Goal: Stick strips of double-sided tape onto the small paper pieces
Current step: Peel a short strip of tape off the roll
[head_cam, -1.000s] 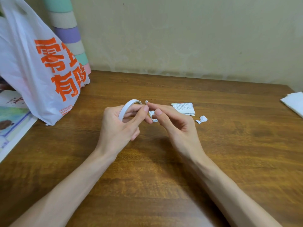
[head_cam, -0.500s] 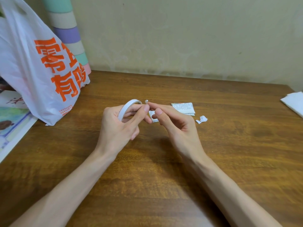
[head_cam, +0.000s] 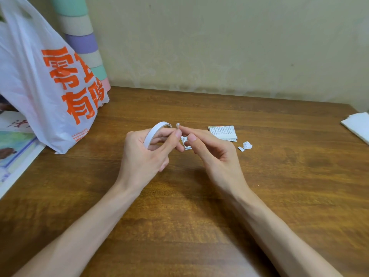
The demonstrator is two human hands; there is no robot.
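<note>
My left hand (head_cam: pixel 145 156) grips a thin white roll of double-sided tape (head_cam: pixel 154 131) above the wooden table (head_cam: pixel 279 186). My right hand (head_cam: pixel 215 154) pinches the tape's free end (head_cam: pixel 177 125) between thumb and forefinger, right beside my left thumb tip. Behind my hands lie small printed paper pieces: a folded stack (head_cam: pixel 223 132) and one piece (head_cam: pixel 184 141) partly hidden by my right fingers. Tiny white scraps (head_cam: pixel 246 146) sit to the right of the stack.
A white plastic bag with orange lettering (head_cam: pixel 50 82) stands at the left, in front of a pastel striped column (head_cam: pixel 83 41). Picture sheets (head_cam: pixel 14 148) lie at the left edge. White folded paper (head_cam: pixel 357 124) sits at the far right. A wall rises behind the table.
</note>
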